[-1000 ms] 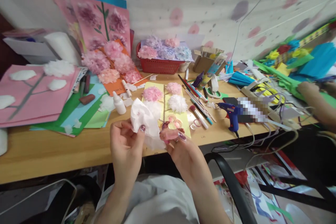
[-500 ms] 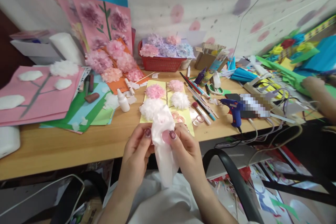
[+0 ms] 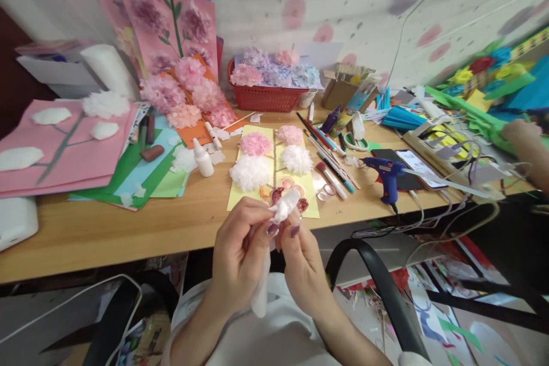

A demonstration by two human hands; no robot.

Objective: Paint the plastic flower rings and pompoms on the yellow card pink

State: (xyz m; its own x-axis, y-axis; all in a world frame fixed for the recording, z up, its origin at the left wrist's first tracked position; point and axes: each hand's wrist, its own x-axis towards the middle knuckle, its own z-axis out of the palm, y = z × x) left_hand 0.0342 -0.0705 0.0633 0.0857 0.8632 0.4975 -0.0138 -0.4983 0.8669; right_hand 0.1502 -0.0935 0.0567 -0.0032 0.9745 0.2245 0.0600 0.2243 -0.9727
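Note:
My left hand (image 3: 240, 249) and my right hand (image 3: 305, 266) are close together over the table's front edge. Both are closed on a white tissue (image 3: 286, 205), thumbs and fingertips pinching it. Its bunched end sticks up above the fingers, and a loose tail hangs below my left hand. Just beyond lies a yellow sheet (image 3: 235, 201) with a drawn stem. Two pink fluffy paper flowers (image 3: 255, 143) and two white ones (image 3: 250, 172) sit on it. Orange and dark red round shapes (image 3: 302, 204) show lower on the sheet, partly hidden by my hands.
A white glue bottle (image 3: 203, 161) stands left of the sheet. Brushes and pens (image 3: 333, 180) lie to its right, then a blue glue gun (image 3: 388, 177) and a phone (image 3: 418, 167). A red basket (image 3: 270, 99) stands behind. Another person's hand (image 3: 524, 136) is at far right.
The tissue, spread lengthwise before, is now gathered into a narrow bunch between my fingertips. A pink round patch by my right thumb no longer shows. The dark red shapes on the sheet are uncovered.

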